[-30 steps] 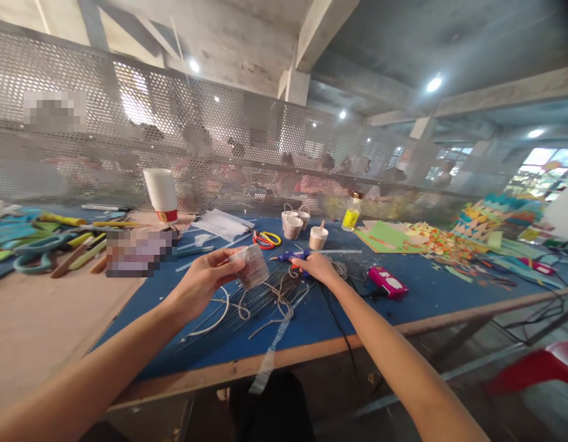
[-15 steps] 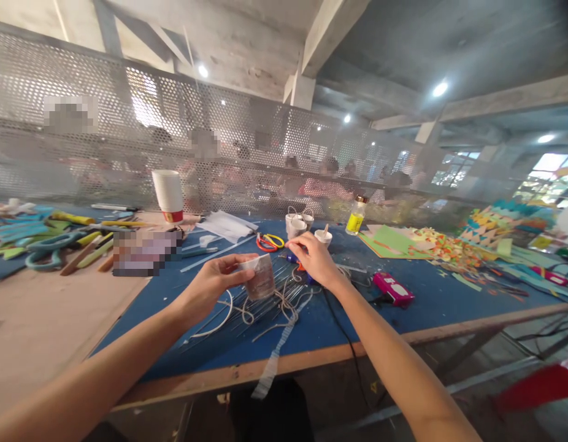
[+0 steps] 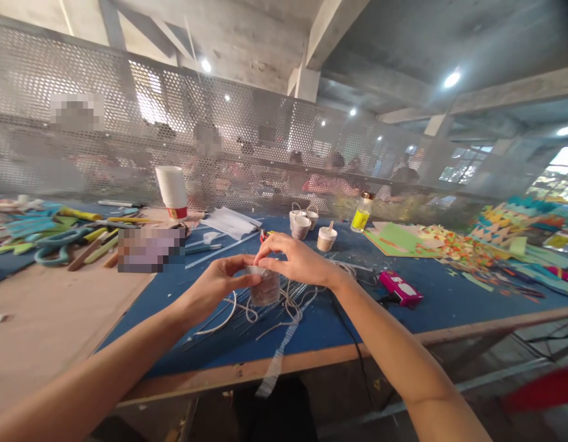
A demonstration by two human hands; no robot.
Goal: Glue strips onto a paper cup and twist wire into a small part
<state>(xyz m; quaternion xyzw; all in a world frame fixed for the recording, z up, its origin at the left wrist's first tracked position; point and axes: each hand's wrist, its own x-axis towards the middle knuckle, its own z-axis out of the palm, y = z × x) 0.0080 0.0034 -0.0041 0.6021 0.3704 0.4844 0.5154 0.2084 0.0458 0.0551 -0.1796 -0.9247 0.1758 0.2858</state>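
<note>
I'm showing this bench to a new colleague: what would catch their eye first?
Probably the hands at the centre: the left hand grips a small greyish cup near its rim, with the right hand bent over its top. Next, perhaps, the bright pink box to the right on the blue mat, and the tall stack of white paper cups at the back left.

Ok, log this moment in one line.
left hand: holding small cup | right hand: at cup's top | on table: pink device, yellow-labelled bottle
</note>
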